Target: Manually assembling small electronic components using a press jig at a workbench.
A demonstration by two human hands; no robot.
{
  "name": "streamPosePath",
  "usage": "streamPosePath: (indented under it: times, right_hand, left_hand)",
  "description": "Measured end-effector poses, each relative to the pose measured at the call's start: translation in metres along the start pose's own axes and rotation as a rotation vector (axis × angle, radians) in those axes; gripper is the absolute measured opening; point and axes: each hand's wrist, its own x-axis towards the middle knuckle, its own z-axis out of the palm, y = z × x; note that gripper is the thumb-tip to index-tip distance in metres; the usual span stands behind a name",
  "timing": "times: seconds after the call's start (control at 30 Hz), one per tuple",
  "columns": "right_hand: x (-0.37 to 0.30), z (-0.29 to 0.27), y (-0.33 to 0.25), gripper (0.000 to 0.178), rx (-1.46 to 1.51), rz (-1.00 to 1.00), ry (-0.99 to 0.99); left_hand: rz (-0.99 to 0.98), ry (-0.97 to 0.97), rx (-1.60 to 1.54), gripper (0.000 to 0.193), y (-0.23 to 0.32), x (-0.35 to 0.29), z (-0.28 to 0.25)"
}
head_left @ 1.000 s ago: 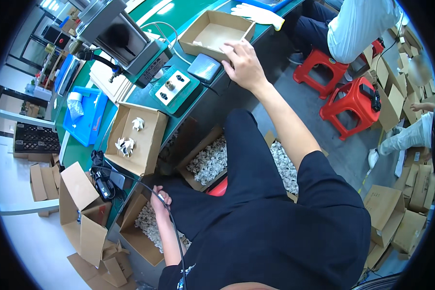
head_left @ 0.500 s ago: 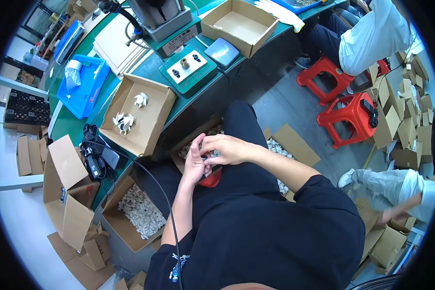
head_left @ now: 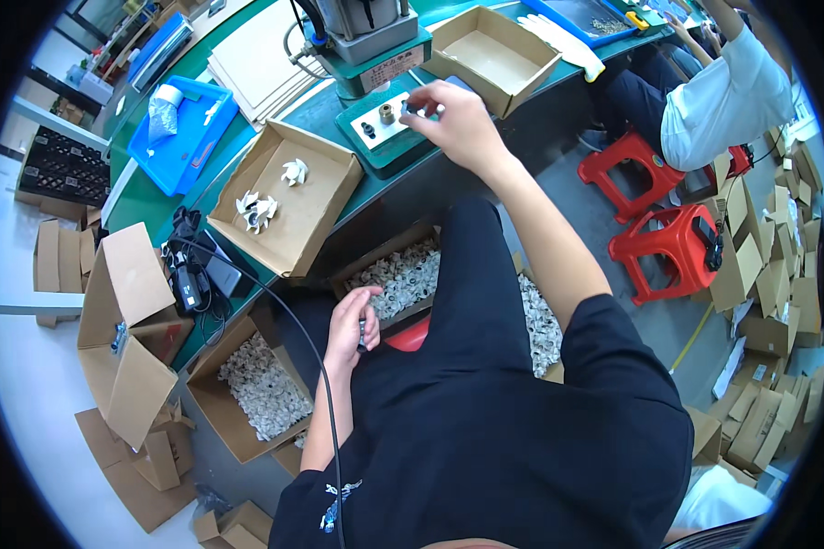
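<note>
My right hand (head_left: 458, 123) reaches over the green press fixture (head_left: 395, 163), its fingers pinched at the right end of the pale metal plate (head_left: 390, 133). What they hold, if anything, is too small to make out beside the dark bolt there. A brass post (head_left: 387, 114) stands mid-plate, under the press head (head_left: 368, 50). Above my lap, my left hand (head_left: 344, 328) curls round a small dark metallic part (head_left: 363, 335), mostly hidden by the fingers. Two white finned wheels, one larger (head_left: 256, 212) and one smaller (head_left: 294, 172), lie in a cardboard tray (head_left: 325, 215) left of the fixture.
Boxes of small whitish parts stand below the bench, one at left (head_left: 264, 389), one between my legs (head_left: 398, 279), one at right (head_left: 538, 325). A cable (head_left: 293, 320) crosses my left forearm. Red stools (head_left: 664, 252) and a seated person (head_left: 723, 114) are at right.
My hands have parted. The right moved up and forward from my lap to the fixture; the left stays low, now with a dark part showing in its fingers. The view has shifted slightly.
</note>
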Motion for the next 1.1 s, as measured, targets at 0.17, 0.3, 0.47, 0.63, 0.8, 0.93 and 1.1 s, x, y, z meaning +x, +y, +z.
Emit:
streamPosePath:
  times: [0.17,0.3,0.47,0.63,0.8,0.93,1.1]
  right_hand:
    - [0.032,0.015,-0.002,0.029,-0.089,0.159,-0.213]
    - [0.039,0.024,-0.01,0.032,-0.174,0.231,-0.293]
    - [0.048,0.016,-0.006,0.037,-0.27,0.297,-0.451]
    - [0.082,-0.027,0.044,0.039,-0.001,0.448,-0.075]
    - [0.104,-0.061,0.168,0.033,-0.646,0.335,-0.388]
    - [0.096,-0.043,0.153,0.032,-0.429,0.493,-0.52]
    - [0.104,-0.058,0.145,0.031,-0.481,0.58,-0.616]
  left_hand:
    - [-0.003,-0.112,0.062,0.029,-0.004,-0.018,0.006]
    - [0.01,-0.106,0.192,0.028,-0.004,-0.013,-0.003]
    - [0.027,0.081,0.301,0.027,0.003,-0.015,-0.035]
    - [0.101,0.521,0.253,0.025,-0.006,-0.032,-0.117]
    - [0.116,0.423,-0.224,0.023,-0.015,-0.027,-0.162]
    - [0.087,0.496,0.088,0.028,-0.009,-0.019,-0.151]
    - [0.092,0.533,0.117,0.026,-0.008,-0.013,-0.154]
